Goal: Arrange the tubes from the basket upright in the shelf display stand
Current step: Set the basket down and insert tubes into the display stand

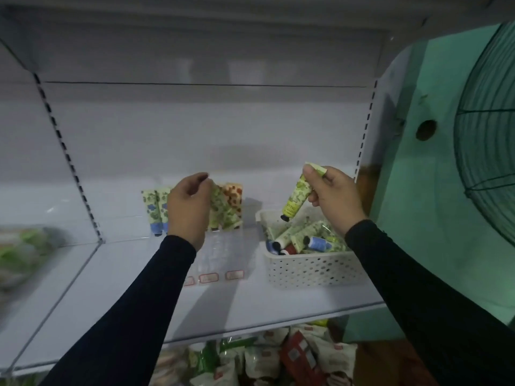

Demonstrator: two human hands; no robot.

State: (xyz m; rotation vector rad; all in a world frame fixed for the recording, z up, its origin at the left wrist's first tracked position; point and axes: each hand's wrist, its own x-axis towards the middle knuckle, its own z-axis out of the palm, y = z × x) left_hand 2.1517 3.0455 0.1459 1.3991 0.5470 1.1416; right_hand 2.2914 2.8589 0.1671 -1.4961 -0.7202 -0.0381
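- The white shelf (125,288) is carrying everything here, and it is taking up most of the view.
- A big green fan (487,140) with a wire cage is standing at the right side, past the end of the shelf.
- Bags of snacks (264,360) are lying in a heap under the shelf.
- A white basket (309,270) with little holes is sitting on the right part of the shelf. A pile of tubes (303,236) is lying flat inside it, some green, some with blue or red parts.
- A clear display stand (223,257) is sitting on the shelf just beside the basket, on its left. Small red-edged labels are showing on its front.
- The left hand (189,207) is reaching over the back of the stand. Its fingers are curling and its fingertips are touching the top of a green flowered tube (220,210) in the back row. I cannot tell if it is really gripping that tube.
- The right hand (331,193) is hanging above the basket. It is pinching the flat end of a green tube (296,199), which is tilting with its black cap pointing down, not touching the basket.
- Two tubes with blue flowers (156,213) are standing upright at the left end of the back row.
- An orange-spotted tube (234,201) is standing at the right end of that row.
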